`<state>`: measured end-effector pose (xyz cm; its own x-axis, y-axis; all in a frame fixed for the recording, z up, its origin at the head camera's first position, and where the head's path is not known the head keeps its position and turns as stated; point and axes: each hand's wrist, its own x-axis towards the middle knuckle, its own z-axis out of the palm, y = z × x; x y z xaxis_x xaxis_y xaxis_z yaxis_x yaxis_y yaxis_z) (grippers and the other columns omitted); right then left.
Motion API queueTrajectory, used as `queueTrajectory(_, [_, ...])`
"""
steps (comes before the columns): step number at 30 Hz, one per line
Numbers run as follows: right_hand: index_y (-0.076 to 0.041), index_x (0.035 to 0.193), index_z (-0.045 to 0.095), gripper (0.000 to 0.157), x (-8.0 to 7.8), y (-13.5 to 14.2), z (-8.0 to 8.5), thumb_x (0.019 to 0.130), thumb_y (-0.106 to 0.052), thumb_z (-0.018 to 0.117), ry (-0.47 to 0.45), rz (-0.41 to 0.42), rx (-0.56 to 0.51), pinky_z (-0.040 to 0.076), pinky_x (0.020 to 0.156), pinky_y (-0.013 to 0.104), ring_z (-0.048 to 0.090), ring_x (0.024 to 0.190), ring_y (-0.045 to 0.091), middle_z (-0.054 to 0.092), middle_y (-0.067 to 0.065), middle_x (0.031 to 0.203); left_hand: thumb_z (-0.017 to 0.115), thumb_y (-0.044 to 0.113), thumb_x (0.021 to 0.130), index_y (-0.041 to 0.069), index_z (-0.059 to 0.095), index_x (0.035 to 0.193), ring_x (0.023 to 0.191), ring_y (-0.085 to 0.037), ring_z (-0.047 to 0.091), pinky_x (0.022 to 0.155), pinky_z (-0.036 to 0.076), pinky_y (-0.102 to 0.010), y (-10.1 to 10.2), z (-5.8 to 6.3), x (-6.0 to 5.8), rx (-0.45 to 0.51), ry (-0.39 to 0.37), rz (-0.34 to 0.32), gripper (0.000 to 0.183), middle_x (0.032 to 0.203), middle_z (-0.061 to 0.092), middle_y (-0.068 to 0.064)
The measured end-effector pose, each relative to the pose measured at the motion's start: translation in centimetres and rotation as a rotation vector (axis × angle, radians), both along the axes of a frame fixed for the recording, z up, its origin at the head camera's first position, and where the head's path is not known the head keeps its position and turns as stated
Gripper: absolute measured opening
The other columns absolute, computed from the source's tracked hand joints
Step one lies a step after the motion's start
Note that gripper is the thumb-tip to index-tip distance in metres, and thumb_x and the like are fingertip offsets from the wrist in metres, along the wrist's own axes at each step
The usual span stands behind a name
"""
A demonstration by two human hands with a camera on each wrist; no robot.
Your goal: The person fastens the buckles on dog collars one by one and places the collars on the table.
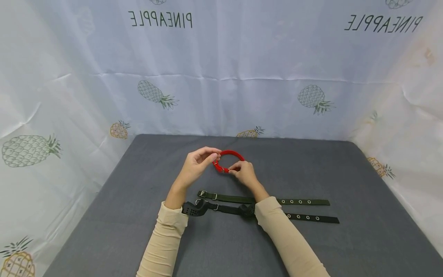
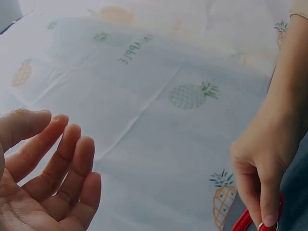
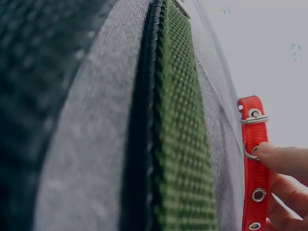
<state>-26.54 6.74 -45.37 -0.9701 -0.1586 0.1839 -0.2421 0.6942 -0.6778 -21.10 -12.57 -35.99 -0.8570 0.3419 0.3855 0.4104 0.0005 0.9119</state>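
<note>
A red collar (image 1: 232, 152) with metal eyelets and a buckle forms a loop above the grey table. My right hand (image 1: 245, 174) pinches its near side; the right wrist view shows the thumb by the collar's D-ring (image 3: 251, 153), below the buckle (image 3: 255, 118). Beside the loop's left side is my left hand (image 1: 199, 161). Its fingers (image 2: 83, 154) are loosely bent and hold nothing in the left wrist view. Nearer the body lie a green collar (image 1: 235, 199) and a black collar (image 1: 228, 209), both stretched out flat and partly hidden by the right arm.
The grey table (image 1: 138, 238) has a white curtain (image 1: 221, 104) printed with pineapples behind it and along its sides. Black wrist cameras (image 1: 195, 208) sit at both wrists, over the black collar.
</note>
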Motion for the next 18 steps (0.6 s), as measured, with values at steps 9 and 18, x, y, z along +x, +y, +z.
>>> queueTrajectory(9, [-0.009,0.085,0.08,0.009,0.3,-0.9,0.4,0.083,-0.017,0.076,-0.06,-0.031,0.102,0.052,0.074,0.033,0.066,0.081,0.023,0.077,0.007,0.088,0.057,0.011,0.097,-0.008,0.061,0.115,0.095,-0.006,0.064,0.086,0.052,-0.018,0.0,0.0,0.0,0.0,0.013,-0.002,0.026,0.096,0.067,0.016])
queueTrajectory(18, [-0.01,0.088,0.08,0.011,0.6,-1.6,0.5,0.085,-0.018,0.074,-0.079,-0.054,0.119,0.05,0.084,0.04,0.067,0.086,0.026,0.078,0.006,0.088,0.057,0.011,0.097,-0.007,0.063,0.114,0.095,-0.007,0.064,0.083,0.052,-0.021,0.0,-0.2,-0.1,-0.027,0.006,0.011,0.025,0.094,0.066,0.017])
